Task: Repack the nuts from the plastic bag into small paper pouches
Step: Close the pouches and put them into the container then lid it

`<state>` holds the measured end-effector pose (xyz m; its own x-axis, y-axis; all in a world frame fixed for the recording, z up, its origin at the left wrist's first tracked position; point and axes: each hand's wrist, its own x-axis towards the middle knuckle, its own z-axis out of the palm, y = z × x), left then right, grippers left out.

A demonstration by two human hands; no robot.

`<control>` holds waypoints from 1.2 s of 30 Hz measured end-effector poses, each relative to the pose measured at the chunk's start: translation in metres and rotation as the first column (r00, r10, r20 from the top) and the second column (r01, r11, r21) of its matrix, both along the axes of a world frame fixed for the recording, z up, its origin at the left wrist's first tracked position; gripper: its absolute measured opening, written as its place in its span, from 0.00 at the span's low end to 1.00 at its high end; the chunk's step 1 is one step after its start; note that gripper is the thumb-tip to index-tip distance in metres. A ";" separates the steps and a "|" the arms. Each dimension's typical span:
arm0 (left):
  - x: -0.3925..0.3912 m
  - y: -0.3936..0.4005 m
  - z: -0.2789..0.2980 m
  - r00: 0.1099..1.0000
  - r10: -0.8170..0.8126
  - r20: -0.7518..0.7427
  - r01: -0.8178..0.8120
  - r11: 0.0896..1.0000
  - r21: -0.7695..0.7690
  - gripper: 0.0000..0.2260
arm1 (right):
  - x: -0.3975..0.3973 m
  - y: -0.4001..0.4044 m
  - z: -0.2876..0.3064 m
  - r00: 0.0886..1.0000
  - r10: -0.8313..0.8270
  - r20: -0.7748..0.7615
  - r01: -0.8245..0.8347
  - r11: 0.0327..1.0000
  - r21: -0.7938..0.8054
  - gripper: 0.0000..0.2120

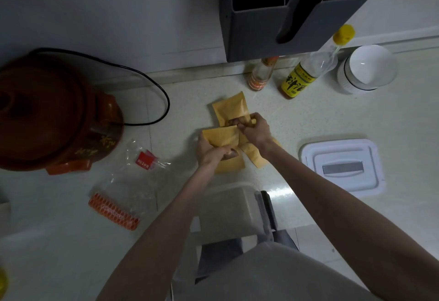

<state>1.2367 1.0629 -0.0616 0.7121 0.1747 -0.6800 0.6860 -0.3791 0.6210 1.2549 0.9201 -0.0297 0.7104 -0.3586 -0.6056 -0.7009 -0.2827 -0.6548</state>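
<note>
- Our left hand [209,152] grips a paper pouch [222,136]; right-hand fingers [247,122] pinch its twelve-o'clock edge, mid-desk [308,115].
- Judged: opening it; filling follows.
- Plastic bag [133,182] lies at eight o'clock.

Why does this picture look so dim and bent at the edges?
Head view: the room light is low, so the clay pot is nearly black; glare shines on the counter near the white lid; the wide lens curves the wall line; the hands and paper pouches look soft.
</note>
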 end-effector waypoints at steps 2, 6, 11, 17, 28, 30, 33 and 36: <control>0.000 0.013 0.006 0.997 -0.049 0.056 0.049 0.999 0.000 0.40 | -0.002 0.001 0.010 0.999 0.005 0.050 -0.007 0.999 0.034 0.17; -0.004 0.048 0.040 0.974 -0.051 0.220 0.061 0.997 -0.037 0.32 | -0.007 0.000 0.045 0.992 -0.041 0.121 0.020 0.986 0.166 0.12; -0.032 0.087 0.095 0.913 0.056 0.403 -0.006 0.992 -0.125 0.22 | -0.032 -0.007 0.095 0.986 -0.023 0.166 -0.019 0.969 0.244 0.14; -0.096 0.102 0.110 0.904 -0.009 0.428 0.083 0.985 -0.154 0.35 | -0.101 0.002 0.118 0.986 0.142 0.092 -0.163 0.946 0.282 0.14; -0.173 0.111 0.088 0.952 -0.193 0.235 0.208 0.977 -0.037 0.25 | -0.177 0.028 0.081 0.836 0.536 -0.115 -0.512 0.838 0.186 0.15; -0.176 0.107 0.085 0.954 -0.207 0.216 0.217 0.976 -0.021 0.24 | -0.182 0.034 0.072 0.796 0.583 -0.160 -0.576 0.812 0.091 0.16; -0.172 0.101 0.083 0.954 -0.225 0.197 0.226 0.974 0.018 0.23 | -0.181 0.039 0.062 0.807 0.554 -0.206 -0.561 0.828 0.030 0.13; -0.162 0.096 0.082 0.956 -0.215 0.199 0.214 0.976 0.030 0.23 | -0.169 0.047 0.058 0.821 0.532 -0.207 -0.548 0.836 -0.023 0.14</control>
<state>1.0749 1.1588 0.0199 0.8548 0.0077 -0.5189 0.4500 -0.5091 0.7337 1.0864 0.9672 0.0287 0.6820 -0.0020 -0.7314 -0.5263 -0.6957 -0.4889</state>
